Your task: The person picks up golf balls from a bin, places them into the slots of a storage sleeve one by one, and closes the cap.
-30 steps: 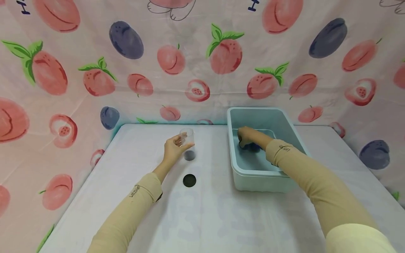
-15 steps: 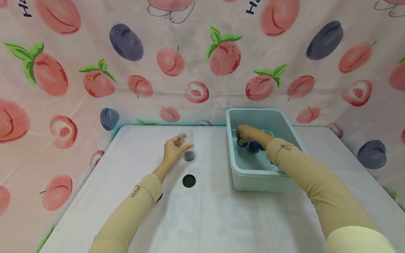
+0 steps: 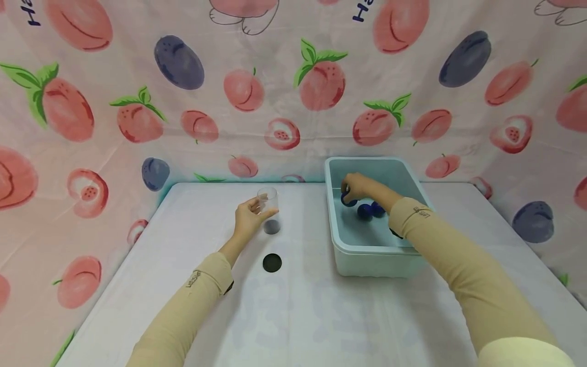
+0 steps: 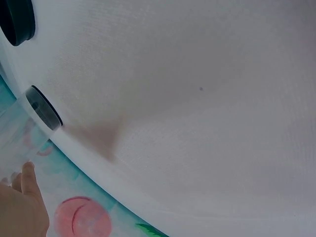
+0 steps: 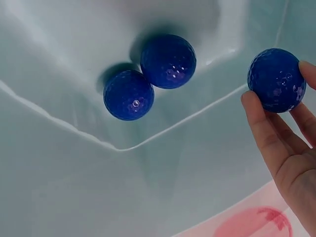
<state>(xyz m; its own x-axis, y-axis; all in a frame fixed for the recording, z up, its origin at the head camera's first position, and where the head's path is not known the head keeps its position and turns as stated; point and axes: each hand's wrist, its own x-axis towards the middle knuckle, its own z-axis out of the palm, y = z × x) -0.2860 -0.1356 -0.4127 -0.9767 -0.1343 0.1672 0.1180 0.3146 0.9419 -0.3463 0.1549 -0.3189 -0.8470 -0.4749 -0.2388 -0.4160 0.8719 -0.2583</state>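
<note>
Head view: my right hand (image 3: 355, 184) is pinching one dimpled dark-blue ball (image 3: 347, 200) in curled fingertips, inside the pale teal plastic tub (image 3: 367, 255). My left hand (image 3: 247, 216), well apart to the left, is gripping the clear plastic cup (image 3: 268, 204), which is standing upright on the white table (image 3: 298, 316).

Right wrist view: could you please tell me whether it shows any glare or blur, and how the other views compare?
Right wrist view: sharp, with small highlights on the two blue balls lying in the tub; the held ball shows its dimples clearly. Left wrist view: the clear cup is faint and soft at the edge. Head view: evenly lit, soft shadows, edges bowed.
</note>
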